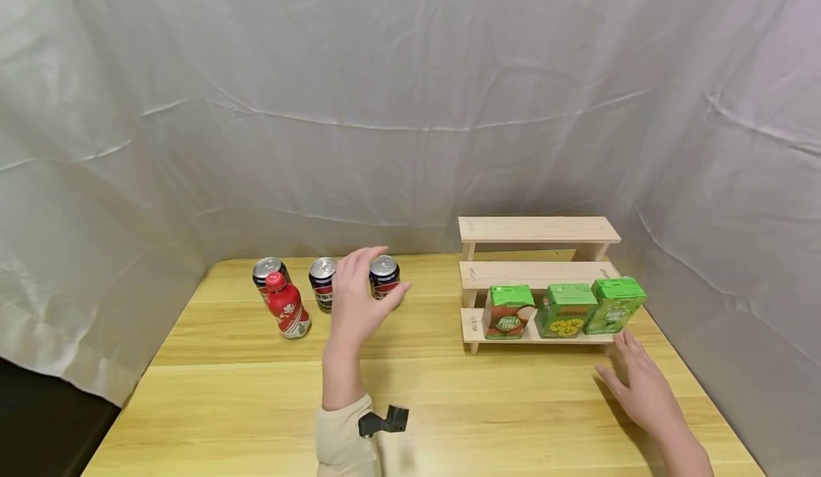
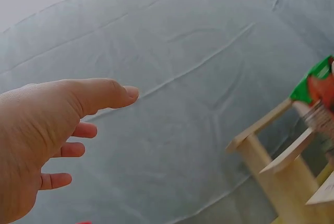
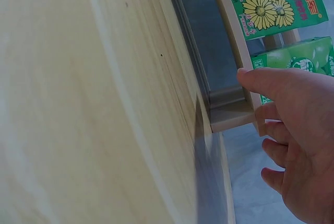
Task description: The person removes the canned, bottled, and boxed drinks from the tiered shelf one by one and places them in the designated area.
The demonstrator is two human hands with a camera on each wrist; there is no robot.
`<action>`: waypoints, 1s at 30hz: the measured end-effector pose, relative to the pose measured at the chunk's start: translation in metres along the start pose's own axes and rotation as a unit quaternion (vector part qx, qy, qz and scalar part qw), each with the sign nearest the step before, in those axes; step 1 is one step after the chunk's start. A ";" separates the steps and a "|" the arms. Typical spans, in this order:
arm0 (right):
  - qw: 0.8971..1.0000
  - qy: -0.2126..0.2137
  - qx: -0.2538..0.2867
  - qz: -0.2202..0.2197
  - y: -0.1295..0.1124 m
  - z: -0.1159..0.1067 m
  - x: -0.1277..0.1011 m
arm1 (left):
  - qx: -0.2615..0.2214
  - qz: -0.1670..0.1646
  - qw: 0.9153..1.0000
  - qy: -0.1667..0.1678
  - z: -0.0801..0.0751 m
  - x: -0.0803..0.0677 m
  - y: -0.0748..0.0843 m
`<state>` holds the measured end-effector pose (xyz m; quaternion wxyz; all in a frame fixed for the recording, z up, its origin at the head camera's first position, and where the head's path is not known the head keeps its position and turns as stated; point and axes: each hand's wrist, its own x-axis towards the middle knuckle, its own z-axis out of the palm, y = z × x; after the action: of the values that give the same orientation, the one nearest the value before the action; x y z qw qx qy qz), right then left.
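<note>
In the head view my left hand [image 1: 359,299] is raised in front of the cans, thumb spread from the fingers, holding nothing. It partly covers the middle can [image 1: 322,283] and stands before the right can [image 1: 385,274]. The left can [image 1: 268,269] is partly behind a red bottle [image 1: 288,306]. My right hand [image 1: 644,384] is at the lower right end of a three-step wooden shelf [image 1: 539,229], its fingertips by the bottom step. That step bears a red-brown and green drink carton [image 1: 508,313], a chrysanthemum carton [image 1: 566,311] and a light green carton [image 1: 613,306].
A wooden table [image 1: 449,413] carries everything. Grey cloth [image 1: 410,106] hangs behind it and along both sides. The two upper shelf steps bear nothing. A black clip-like mount [image 1: 383,421] sits on my left sleeve.
</note>
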<state>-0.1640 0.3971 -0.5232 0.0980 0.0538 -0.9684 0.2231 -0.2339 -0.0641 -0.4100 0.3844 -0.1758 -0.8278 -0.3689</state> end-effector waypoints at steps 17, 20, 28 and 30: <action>1.000 0.011 -0.005 -0.004 0.000 0.000 0.000 | 0.069 0.145 0.979 -0.127 0.046 0.016 0.041; 1.000 0.010 -0.003 -0.004 0.000 0.000 0.000 | 0.096 0.169 0.969 -0.155 0.054 0.016 0.044; 1.000 0.007 -0.005 -0.002 0.000 0.000 0.000 | 0.119 0.187 0.944 -0.246 0.076 0.014 0.052; 1.000 0.007 -0.005 -0.002 0.000 0.000 0.000 | 0.129 0.190 0.937 -0.263 0.081 0.013 0.053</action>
<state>-0.1640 0.3973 -0.5232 0.1055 0.0537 -0.9687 0.2181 -0.2531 0.0318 -0.4098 0.2351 -0.3692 -0.8911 -0.1200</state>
